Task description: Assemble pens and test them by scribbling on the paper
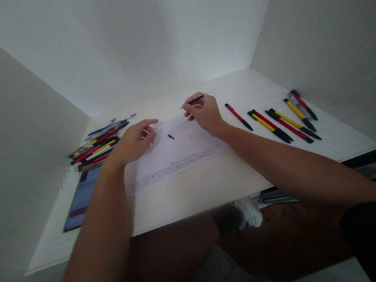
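A sheet of white paper [151, 163] covered in rows of small handwritten marks lies on the white table. In my right hand [207, 114], above the paper's far right part, a slim pen [196, 99] with a black section and a thin, pale back end is pinched between the fingers. Its tip points left. My left hand [137, 140] rests by the paper's left edge, fingers loosely bent and apart, holding nothing. Between the hands, a small black pen part [171, 137], perhaps a tip or cap, lies on the sheet.
To the left is a pile of mixed pens [95, 147], with a tablet [82, 200] nearer me, partly behind my left forearm. Several red, yellow and black pens [272, 126] lie spread out at right. A white wall [168, 39] closes off the table's back.
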`<act>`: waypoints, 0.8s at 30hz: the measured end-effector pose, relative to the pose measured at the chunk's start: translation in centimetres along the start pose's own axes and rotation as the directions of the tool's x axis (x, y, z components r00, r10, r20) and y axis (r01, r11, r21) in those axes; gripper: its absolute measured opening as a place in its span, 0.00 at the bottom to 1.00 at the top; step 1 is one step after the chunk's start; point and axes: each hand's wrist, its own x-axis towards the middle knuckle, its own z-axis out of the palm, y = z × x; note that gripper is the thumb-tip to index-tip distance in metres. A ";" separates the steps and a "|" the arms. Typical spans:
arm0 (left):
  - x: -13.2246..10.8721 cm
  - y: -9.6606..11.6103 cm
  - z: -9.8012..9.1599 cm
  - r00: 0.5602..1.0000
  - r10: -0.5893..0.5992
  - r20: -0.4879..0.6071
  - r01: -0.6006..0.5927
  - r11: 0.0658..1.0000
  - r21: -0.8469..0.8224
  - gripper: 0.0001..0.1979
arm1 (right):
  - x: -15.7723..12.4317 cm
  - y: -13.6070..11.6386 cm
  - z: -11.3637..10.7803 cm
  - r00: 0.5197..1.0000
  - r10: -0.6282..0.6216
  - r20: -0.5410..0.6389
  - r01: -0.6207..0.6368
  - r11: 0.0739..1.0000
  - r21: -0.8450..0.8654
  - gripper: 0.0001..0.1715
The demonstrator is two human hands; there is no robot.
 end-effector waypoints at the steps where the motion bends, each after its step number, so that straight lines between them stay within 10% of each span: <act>1: 0.1 0.3 0.5 0.996 0.011 -0.089 -0.020 0.995 -0.097 0.19 | -0.2 -0.2 0.1 1.000 0.006 0.019 -0.007 1.000 0.028 0.13; 5: 0.6 1.8 2.8 0.930 -0.036 -0.365 -0.095 0.937 -0.336 0.10 | -0.5 -0.6 0.2 0.985 0.107 0.138 -0.139 0.958 0.250 0.16; 13: 0.8 2.0 4.2 0.850 -0.035 -0.526 -0.223 0.880 -0.419 0.15 | -0.3 -0.2 -0.3 0.969 0.079 0.235 -0.146 0.949 0.281 0.13; 24: 0.7 1.8 4.5 0.891 0.020 -0.454 -0.223 0.891 -0.397 0.12 | -0.3 0.2 -0.3 0.951 0.103 0.291 -0.167 0.964 0.207 0.14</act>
